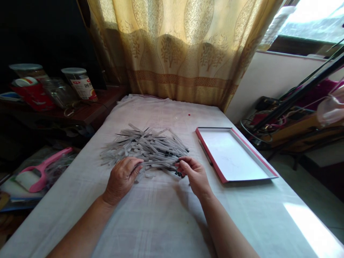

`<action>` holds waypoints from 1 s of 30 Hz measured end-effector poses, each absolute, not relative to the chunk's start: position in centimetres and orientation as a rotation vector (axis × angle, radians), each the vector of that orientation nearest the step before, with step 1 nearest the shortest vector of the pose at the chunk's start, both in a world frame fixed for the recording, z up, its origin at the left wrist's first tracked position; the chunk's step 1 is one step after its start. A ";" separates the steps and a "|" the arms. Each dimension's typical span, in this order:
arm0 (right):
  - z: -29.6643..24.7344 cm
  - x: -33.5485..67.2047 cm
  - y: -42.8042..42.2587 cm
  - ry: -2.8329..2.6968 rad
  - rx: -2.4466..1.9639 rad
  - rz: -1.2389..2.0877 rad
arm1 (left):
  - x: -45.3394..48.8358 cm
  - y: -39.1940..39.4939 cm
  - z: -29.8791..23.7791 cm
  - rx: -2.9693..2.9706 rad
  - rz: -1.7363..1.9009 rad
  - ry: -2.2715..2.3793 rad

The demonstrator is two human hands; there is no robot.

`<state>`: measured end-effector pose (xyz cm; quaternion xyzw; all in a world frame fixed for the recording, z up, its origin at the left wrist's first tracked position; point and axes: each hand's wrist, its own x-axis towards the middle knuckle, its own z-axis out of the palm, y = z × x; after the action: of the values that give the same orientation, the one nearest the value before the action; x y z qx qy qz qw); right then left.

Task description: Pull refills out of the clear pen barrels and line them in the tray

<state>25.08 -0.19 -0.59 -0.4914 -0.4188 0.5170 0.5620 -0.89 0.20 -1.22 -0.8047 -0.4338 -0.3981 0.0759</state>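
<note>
Translucent grey plastic sticks lie in a loose pile point(145, 147) on the cloth-covered counter point(161, 222), just ahead of both hands. One stick point(160, 163) at the pile's near edge runs crosswise, left to right, between them. The left hand point(122, 179) is curled, fingertips closed on the stick's left end, and the right hand point(194, 173) pinches its right end between thumb and fingers. Both hands sit about equally near the pile. A red-rimmed white tray point(209, 156) lies to the right, apart from the pile and nearer the right hand, its long axis running away from the person
</note>
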 end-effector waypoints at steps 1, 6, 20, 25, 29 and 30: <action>-0.6 25.1 -0.1 -0.938 -1.149 1.248 | -0.9 0.2 -1.2 -2.418 -1.194 -1.297; -0.5 25.0 0.1 -0.840 -1.117 1.326 | -0.6 0.0 -1.2 -2.428 -1.227 -1.281; -0.9 24.8 -0.3 -1.112 -1.147 1.005 | -0.3 -0.5 -0.7 -2.490 -1.603 -1.907; -1.0 24.5 -0.3 -1.121 -1.218 0.976 | 0.2 -0.4 -0.7 -2.463 -1.812 -2.081; -0.9 24.5 -0.4 -1.115 -1.217 0.997 | 0.1 -0.3 -1.0 -2.420 -1.770 -2.117; -0.9 24.5 -0.5 -1.115 -1.209 1.013 | 0.0 -0.3 -1.1 -2.433 -1.747 -2.126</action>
<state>24.49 -0.48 -0.87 -0.5149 -0.4747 0.4314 0.5687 0.00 -0.28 -1.15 -0.6391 -0.5585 -0.4589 -0.2626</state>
